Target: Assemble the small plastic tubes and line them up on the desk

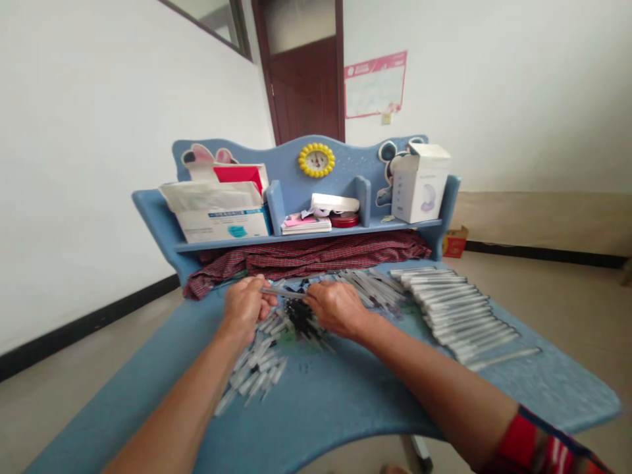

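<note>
Head view: left hand (244, 304) and right hand (340, 308) grip one slim pen tube (284, 293) above the worktop (306, 401).
Fingers hide the tube's ends; its visible middle looks straight and translucent grey. Dark small parts (300, 317) below blur together. Blue surface stretches from there to the curved near edge, while a row of pens (461, 309) lines the right side.

The head view looks forward and down from close behind and above the grip of left hand (243, 308) and right hand (340, 308), facing the door (307, 89) beyond.
</note>
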Motion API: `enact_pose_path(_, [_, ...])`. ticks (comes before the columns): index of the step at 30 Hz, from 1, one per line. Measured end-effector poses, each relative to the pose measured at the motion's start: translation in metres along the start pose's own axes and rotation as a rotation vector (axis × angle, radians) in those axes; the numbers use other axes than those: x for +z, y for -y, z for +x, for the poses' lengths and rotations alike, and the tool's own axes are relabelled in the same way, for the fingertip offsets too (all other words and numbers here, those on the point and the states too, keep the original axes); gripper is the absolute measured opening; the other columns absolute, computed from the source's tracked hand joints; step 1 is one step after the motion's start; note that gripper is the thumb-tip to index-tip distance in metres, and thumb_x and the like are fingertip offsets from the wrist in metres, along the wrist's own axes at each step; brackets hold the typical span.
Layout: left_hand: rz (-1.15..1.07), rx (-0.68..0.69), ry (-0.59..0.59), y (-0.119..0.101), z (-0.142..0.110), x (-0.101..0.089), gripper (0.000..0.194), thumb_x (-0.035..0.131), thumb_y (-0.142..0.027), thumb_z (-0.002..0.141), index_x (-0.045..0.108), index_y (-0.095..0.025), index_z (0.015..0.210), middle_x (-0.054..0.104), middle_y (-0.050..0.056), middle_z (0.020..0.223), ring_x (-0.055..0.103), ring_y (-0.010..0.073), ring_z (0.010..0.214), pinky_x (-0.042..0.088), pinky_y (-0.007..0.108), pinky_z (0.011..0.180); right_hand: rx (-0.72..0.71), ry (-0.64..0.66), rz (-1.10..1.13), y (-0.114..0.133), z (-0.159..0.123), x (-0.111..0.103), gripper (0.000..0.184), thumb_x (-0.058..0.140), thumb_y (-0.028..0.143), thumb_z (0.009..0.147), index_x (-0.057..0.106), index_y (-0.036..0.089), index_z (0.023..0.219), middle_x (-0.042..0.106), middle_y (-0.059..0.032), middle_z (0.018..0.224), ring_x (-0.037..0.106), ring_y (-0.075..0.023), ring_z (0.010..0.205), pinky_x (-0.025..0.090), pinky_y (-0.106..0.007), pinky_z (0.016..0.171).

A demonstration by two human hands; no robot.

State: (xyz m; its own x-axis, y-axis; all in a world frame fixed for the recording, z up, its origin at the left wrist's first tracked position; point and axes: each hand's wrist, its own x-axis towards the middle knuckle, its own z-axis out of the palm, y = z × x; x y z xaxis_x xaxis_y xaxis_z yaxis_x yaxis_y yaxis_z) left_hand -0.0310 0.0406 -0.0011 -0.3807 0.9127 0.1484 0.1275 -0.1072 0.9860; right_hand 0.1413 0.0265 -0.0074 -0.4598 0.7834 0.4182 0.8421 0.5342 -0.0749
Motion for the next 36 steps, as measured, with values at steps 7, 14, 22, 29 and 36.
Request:
enact_pose_path(7, [0.014,-0.025,0.208,-0.004,-0.011,0.009,0.025,0.049,-0.039,0.075,0.05,-0.015,0.082,0.055,0.0,0.043,0.035,0.0064,0.027,0.021,0.015,0.03,-0.115,0.02,-0.097,-0.003,0.004,-0.011,0.025,0.038,0.023,0.086,0.061,0.021,0.096,0.069,-0.0057,0.082,0.062,-0.0165,0.07,0.04,-0.025,0.06])
enact_pose_path(14, [0.132,-0.017,0.35,-0.01,-0.016,0.01,0.042,0.051,-0.049,0.074,0.054,-0.013,0.095,0.056,0.001,0.045,0.036,0.0073,0.028,0.02,0.015,0.03,-0.112,0.169,-0.182,-0.053,-0.007,-0.054,0.023,0.045,0.017,0.08,0.066,0.018,0.089,0.068,-0.0054,0.078,0.061,-0.0157,0.068,0.038,-0.023,0.057])
enact_pose_path(22, [0.254,0.03,0.377,-0.004,-0.013,0.011,0.035,0.052,-0.047,0.073,0.057,-0.013,0.08,0.058,0.002,0.048,0.037,0.0065,0.029,0.023,0.016,0.03,0.076,0.282,-0.121,-0.161,-0.1,-0.094,0.019,0.05,0.018,0.08,0.068,0.019,0.085,0.067,-0.0048,0.084,0.059,-0.0134,0.078,0.039,-0.022,0.071])
enact_pose_path(29, [0.321,0.055,0.391,0.001,-0.011,0.01,0.032,0.057,-0.045,0.068,0.055,-0.014,0.061,0.058,0.002,0.048,0.037,0.0065,0.03,0.026,0.017,0.031,0.13,0.234,-0.139,-0.198,-0.147,-0.09,0.019,0.048,0.021,0.083,0.067,0.021,0.085,0.063,-0.0055,0.092,0.059,-0.013,0.08,0.04,-0.022,0.071])
enact_pose_path(36, [0.34,0.065,0.385,-0.001,-0.011,0.008,0.033,0.058,-0.046,0.066,0.055,-0.014,0.059,0.058,0.002,0.048,0.038,0.0066,0.03,0.024,0.017,0.032,0.148,0.191,-0.212,-0.207,-0.158,-0.079,0.021,0.046,0.021,0.084,0.066,0.022,0.079,0.063,-0.0046,0.086,0.058,-0.0114,0.072,0.039,-0.021,0.062])
